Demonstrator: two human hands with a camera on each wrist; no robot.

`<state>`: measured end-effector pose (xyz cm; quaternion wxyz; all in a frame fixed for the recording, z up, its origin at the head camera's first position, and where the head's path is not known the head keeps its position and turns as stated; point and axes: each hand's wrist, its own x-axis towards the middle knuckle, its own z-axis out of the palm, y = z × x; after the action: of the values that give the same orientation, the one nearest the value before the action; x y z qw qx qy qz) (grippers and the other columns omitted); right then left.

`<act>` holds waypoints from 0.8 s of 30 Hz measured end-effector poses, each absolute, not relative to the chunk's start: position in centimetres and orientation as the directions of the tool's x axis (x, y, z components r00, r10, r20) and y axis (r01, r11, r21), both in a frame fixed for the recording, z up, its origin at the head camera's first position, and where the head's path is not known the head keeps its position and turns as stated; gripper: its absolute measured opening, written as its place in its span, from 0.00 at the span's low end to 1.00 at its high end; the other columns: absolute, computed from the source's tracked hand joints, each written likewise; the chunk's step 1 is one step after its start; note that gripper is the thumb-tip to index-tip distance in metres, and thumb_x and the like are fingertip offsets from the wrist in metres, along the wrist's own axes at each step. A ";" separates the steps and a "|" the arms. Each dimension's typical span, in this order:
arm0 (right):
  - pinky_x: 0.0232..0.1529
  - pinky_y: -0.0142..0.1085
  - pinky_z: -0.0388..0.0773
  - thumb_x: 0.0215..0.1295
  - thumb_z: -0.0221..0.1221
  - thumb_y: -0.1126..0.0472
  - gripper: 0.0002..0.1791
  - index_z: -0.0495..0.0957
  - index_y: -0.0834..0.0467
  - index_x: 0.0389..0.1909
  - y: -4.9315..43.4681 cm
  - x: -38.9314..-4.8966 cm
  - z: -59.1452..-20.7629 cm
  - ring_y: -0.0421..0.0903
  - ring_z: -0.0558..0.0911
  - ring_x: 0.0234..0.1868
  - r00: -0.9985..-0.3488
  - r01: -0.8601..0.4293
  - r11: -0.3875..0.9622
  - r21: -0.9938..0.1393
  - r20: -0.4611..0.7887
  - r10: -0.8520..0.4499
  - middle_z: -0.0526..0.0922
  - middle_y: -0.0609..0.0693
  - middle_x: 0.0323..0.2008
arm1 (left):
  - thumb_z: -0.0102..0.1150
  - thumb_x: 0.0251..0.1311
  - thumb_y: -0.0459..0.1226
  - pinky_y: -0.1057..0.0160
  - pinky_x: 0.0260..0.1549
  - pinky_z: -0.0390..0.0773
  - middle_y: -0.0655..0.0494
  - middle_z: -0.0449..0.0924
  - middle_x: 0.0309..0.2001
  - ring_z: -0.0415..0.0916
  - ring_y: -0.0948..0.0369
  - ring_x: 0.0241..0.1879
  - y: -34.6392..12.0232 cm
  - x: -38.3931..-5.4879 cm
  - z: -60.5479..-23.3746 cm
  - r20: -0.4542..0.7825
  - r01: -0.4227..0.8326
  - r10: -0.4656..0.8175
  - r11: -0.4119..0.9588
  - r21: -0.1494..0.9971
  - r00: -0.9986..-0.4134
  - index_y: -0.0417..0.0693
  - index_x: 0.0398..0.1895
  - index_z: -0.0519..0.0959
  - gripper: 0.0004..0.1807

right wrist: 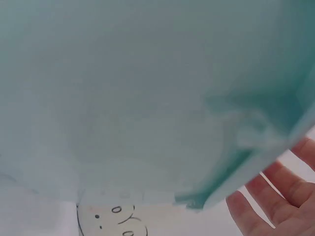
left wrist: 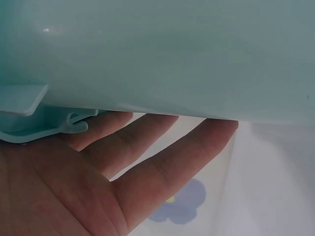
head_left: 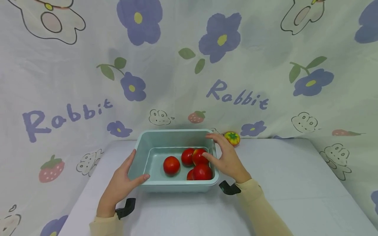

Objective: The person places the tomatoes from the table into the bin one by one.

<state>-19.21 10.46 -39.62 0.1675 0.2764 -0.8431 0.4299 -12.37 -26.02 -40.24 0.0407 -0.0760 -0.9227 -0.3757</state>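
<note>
A pale teal plastic bin [head_left: 177, 187] stands between both hands with several shiny round red fruits inside. One red fruit [head_left: 171, 165] lies apart near the middle. The others cluster at the right, among them a red fruit with a yellow patch [head_left: 200, 156]. My left hand [head_left: 119, 185] is at the bin's left side, thumb over the near rim; its straight fingers [left wrist: 167, 162] reach along the lower edge of the wall. At the right side, my right hand [head_left: 228, 160] has its fingers by the far corner and its thumb over the rim. Spread fingers [right wrist: 275, 184] show beside the bin's edge.
Behind the bin's right corner sits a small yellow fruit with a green top [head_left: 232, 138], close to the patterned curtain [head_left: 177, 88]. A white-covered table [head_left: 280, 183] lies under everything. Each wrist carries a black strap mount [head_left: 126, 208].
</note>
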 end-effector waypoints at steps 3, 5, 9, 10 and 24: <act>0.59 0.42 0.70 0.56 0.63 0.48 0.32 0.66 0.49 0.62 10.9 -19.5 -39.8 0.39 0.65 0.62 -0.799 -0.600 0.465 -0.650 0.517 -0.308 0.68 0.41 0.61 | 0.65 0.50 0.53 0.37 0.60 0.55 0.54 0.44 0.72 0.44 0.48 0.70 -26.0 -12.5 -40.2 0.131 0.171 0.111 0.708 0.685 -0.985 0.57 0.74 0.42 0.53; 0.59 0.42 0.70 0.57 0.63 0.48 0.31 0.66 0.50 0.62 11.2 -19.7 -40.0 0.41 0.66 0.61 -0.802 -0.597 0.455 -0.661 0.517 -0.301 0.67 0.41 0.61 | 0.65 0.50 0.53 0.37 0.60 0.55 0.54 0.44 0.72 0.44 0.48 0.70 -25.9 -12.5 -40.2 0.130 0.172 0.114 0.707 0.686 -0.985 0.57 0.74 0.42 0.53; 0.58 0.44 0.71 0.58 0.62 0.50 0.31 0.65 0.49 0.62 11.7 -20.3 -40.5 0.42 0.66 0.61 -0.803 -0.594 0.447 -0.669 0.522 -0.287 0.67 0.43 0.61 | 0.65 0.51 0.53 0.37 0.60 0.54 0.54 0.44 0.73 0.43 0.48 0.70 -26.0 -12.5 -40.2 0.119 0.165 0.113 0.703 0.692 -0.986 0.57 0.74 0.42 0.53; 0.58 0.45 0.70 0.58 0.62 0.50 0.31 0.65 0.51 0.62 11.8 -20.4 -40.6 0.43 0.66 0.60 -0.802 -0.596 0.439 -0.672 0.527 -0.282 0.67 0.43 0.61 | 0.65 0.51 0.53 0.37 0.60 0.54 0.54 0.44 0.73 0.43 0.48 0.70 -26.0 -12.4 -40.2 0.117 0.162 0.113 0.703 0.692 -0.987 0.57 0.74 0.42 0.53; 0.55 0.48 0.73 0.60 0.62 0.56 0.27 0.69 0.55 0.60 13.5 -22.4 -42.2 0.47 0.69 0.59 -0.795 -0.589 0.433 -0.682 0.585 -0.159 0.70 0.47 0.59 | 0.65 0.51 0.52 0.37 0.60 0.54 0.54 0.43 0.73 0.43 0.47 0.70 -26.2 -12.4 -40.4 0.122 0.168 0.116 0.709 0.685 -0.986 0.58 0.74 0.41 0.53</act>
<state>-22.40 13.54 -42.16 0.2236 0.2290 -0.8165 0.4804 -12.44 -26.15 -40.39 0.0347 -0.0768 -0.9238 -0.3734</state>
